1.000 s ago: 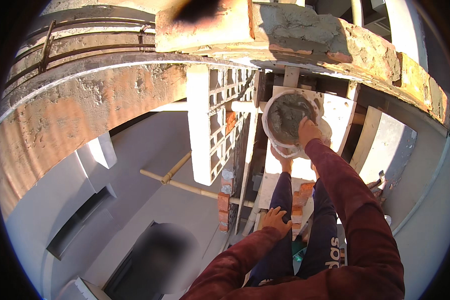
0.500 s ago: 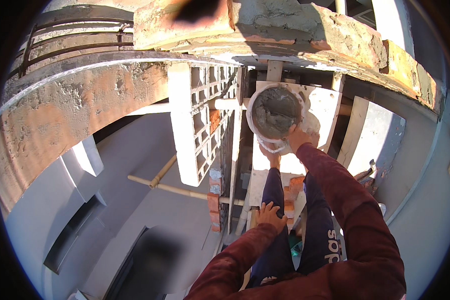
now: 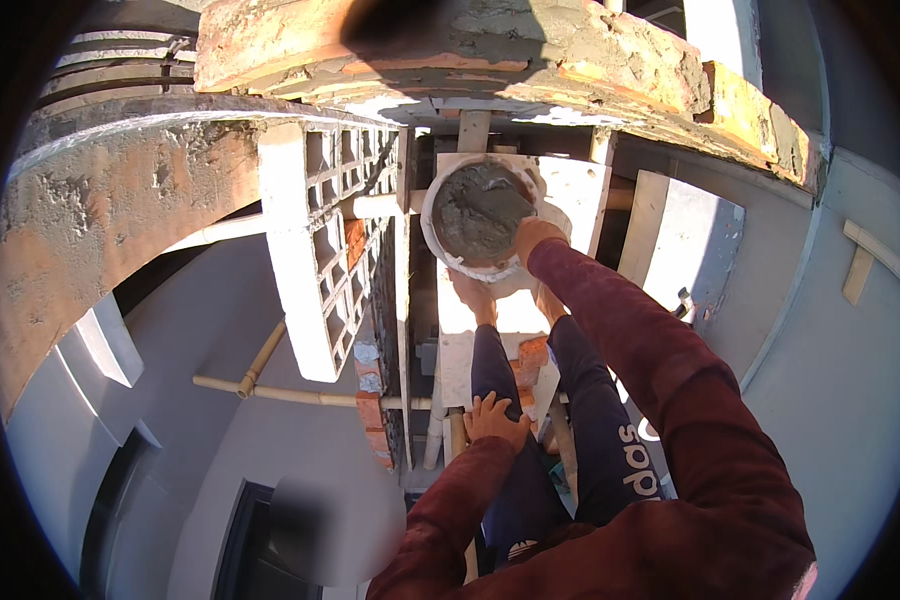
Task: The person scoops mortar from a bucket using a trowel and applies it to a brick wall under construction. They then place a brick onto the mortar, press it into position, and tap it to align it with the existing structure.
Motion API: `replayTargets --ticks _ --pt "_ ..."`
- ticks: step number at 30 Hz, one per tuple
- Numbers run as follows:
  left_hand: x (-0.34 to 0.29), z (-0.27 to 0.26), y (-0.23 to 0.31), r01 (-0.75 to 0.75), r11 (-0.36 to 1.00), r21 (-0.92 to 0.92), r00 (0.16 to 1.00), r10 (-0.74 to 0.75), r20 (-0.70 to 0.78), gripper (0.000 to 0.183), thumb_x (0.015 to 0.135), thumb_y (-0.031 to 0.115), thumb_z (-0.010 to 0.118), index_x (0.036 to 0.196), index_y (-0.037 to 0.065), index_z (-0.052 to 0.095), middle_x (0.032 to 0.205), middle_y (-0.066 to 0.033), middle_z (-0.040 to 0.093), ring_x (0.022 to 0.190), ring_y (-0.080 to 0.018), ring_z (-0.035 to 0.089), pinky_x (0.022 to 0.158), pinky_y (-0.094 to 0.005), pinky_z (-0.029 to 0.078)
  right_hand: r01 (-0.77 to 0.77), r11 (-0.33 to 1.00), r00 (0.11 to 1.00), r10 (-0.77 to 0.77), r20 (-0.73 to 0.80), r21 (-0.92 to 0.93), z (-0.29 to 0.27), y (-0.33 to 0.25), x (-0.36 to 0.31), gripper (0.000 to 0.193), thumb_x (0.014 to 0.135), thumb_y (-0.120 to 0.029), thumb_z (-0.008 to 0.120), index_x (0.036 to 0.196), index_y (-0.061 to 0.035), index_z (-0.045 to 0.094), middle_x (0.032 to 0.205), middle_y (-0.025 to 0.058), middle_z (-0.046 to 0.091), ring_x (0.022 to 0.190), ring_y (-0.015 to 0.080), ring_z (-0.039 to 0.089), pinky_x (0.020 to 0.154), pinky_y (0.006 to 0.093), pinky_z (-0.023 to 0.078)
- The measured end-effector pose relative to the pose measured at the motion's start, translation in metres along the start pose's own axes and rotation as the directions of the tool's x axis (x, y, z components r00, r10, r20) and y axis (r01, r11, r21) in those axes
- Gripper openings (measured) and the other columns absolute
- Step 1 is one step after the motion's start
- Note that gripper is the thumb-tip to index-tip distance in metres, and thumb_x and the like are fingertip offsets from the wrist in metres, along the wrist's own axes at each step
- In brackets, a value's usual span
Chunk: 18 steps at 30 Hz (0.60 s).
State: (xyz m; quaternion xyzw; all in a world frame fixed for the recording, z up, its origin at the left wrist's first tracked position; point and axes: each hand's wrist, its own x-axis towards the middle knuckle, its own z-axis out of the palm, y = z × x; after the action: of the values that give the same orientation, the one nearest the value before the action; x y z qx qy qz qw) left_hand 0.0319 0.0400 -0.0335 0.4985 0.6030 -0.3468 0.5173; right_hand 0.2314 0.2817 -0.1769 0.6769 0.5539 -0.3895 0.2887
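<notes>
A round bucket point(image 3: 429, 222) with a pale rim holds wet grey mortar point(image 3: 467, 222). At its near right edge my right hand point(image 3: 539, 240) is closed, apparently round the handle of a trowel point(image 3: 508, 208). Its mortar-coated blade lies in the mix, and the handle is hidden by my fingers. My left hand point(image 3: 497, 421) rests on my left leg just below the knee, fingers spread and holding nothing. Under the bucket is a pale board point(image 3: 577, 190), and my bare feet point(image 3: 475, 297) stand on it close to the bucket.
A brick wall point(image 3: 610, 55) with rough mortar curves across the far side. A white lattice panel point(image 3: 295, 250) stands at the left, beside a drop crossed by bamboo poles point(image 3: 310, 397). Stacked bricks point(image 3: 532, 355) show beneath the board; a pale slab point(image 3: 685, 245) leans right.
The whole view has shifted, so the bucket and board appear farther left. My right hand has moved slightly at the bucket's edge, and the mortar's surface looks different. My left hand stays on my leg.
</notes>
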Motion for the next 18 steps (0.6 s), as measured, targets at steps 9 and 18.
replayTargets --ticks 9,18 --pt "0.01 0.0 -0.009 -0.042 0.985 -0.168 0.999 0.039 -0.025 0.083 0.079 0.06 0.064 0.145 0.014 0.044 0.155 -0.0116 0.036 0.147 -0.0341 0.023 0.118 -0.0574 0.013 0.085 0.981 0.987 -0.058 0.151 -0.176 -0.017 0.003 0.005 0.031 0.078 -0.012 0.066 0.106 -0.0002 0.072 0.111 0.0198 0.07 0.105 0.0324 0.069 0.084 0.0404 0.057" --pt "0.24 -0.129 0.04 -0.364 0.477 -0.8 0.835 -0.214 -0.507 0.104 0.079 0.033 0.077 0.151 -0.007 0.014 0.149 -0.0315 0.034 0.135 -0.0421 0.042 0.11 -0.0414 0.037 0.249 0.927 0.912 -0.128 0.39 -0.279 -0.036 -0.022 0.027 0.041 0.082 -0.034 0.072 0.094 0.0058 0.074 0.11 0.0219 0.069 0.102 0.0321 0.07 0.078 0.041 0.058"
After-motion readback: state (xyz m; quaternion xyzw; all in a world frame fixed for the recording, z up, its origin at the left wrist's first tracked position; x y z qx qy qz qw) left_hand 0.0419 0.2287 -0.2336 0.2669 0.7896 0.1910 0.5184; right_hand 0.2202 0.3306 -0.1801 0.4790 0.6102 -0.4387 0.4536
